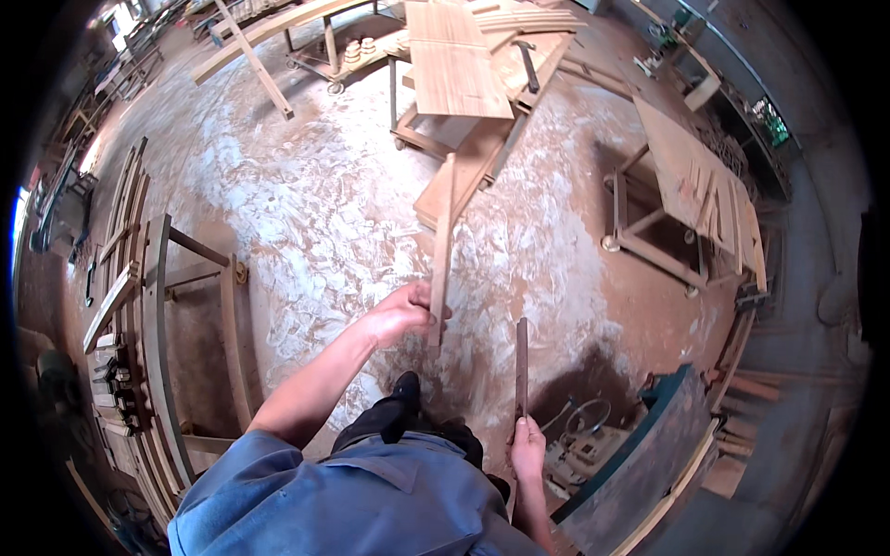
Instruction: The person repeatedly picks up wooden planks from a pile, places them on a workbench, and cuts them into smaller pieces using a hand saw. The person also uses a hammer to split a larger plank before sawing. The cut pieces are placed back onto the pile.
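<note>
Wooden strip [443, 243] | left grip [405, 312] | boards [454, 57] ahead | wooden frame [235, 343] left

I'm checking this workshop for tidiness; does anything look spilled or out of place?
The floor stands out: whitish streaks spread unevenly over its brown surface, perhaps something spilled or smeared. What they are, I cannot tell.

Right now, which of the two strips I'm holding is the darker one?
The dark brown strip in your right hand. The pale strip, in your left hand, is a much lighter wood colour.
</note>
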Demonstrator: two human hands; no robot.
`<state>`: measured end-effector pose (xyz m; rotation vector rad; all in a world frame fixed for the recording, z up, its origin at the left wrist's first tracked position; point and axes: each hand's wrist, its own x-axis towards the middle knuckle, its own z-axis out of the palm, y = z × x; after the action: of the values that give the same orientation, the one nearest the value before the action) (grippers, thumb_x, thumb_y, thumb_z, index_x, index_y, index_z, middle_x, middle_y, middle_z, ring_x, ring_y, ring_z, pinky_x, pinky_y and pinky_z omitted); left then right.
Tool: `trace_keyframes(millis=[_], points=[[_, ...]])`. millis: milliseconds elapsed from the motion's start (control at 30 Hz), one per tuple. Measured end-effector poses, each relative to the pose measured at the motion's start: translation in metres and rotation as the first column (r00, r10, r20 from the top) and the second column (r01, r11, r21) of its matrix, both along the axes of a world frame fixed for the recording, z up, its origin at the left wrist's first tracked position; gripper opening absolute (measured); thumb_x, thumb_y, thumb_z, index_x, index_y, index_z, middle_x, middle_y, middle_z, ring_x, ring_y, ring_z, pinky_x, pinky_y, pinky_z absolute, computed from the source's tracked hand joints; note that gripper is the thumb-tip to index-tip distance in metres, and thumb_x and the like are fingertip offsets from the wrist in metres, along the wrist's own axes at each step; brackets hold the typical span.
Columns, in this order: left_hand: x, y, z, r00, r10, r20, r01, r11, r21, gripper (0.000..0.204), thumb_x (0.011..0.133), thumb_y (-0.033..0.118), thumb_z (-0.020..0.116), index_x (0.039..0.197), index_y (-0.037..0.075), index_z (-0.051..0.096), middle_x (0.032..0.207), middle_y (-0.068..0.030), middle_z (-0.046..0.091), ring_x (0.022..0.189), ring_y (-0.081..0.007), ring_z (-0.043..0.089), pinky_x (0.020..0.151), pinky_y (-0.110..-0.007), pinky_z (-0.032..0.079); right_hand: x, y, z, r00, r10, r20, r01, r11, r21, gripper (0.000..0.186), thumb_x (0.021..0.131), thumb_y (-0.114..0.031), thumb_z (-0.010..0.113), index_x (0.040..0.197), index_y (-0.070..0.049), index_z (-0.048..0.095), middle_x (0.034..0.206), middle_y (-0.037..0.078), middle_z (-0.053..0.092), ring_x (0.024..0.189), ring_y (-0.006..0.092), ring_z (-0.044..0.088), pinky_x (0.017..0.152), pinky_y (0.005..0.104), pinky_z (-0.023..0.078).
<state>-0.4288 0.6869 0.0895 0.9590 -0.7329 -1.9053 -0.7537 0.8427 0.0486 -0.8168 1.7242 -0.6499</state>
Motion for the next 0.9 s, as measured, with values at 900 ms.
trace_keyframes(millis=[900], points=[[0.383, 0.138, -0.009, -0.409, 0.875, 0.259, -0.906, -0.358, -0.225, 0.019, 0.078, 0.009, 0.059, 0.096, 0.005, 0.056, 0.07, -0.0004, 0.051, 0.054, -0.0092, 0.043, 0.047, -0.024, 0.034, 0.251, -0.301, -0.043, 0.714, 0.687, -0.137, -0.672, 0.727, 0.142, 0.031, 0.101, -0.037, 0.041, 0.082, -0.012, 0.041, 0.055, 0.001, 0.039, 0.033, 0.0115, 0.034, 0.028, 0.0274, 0.025]])
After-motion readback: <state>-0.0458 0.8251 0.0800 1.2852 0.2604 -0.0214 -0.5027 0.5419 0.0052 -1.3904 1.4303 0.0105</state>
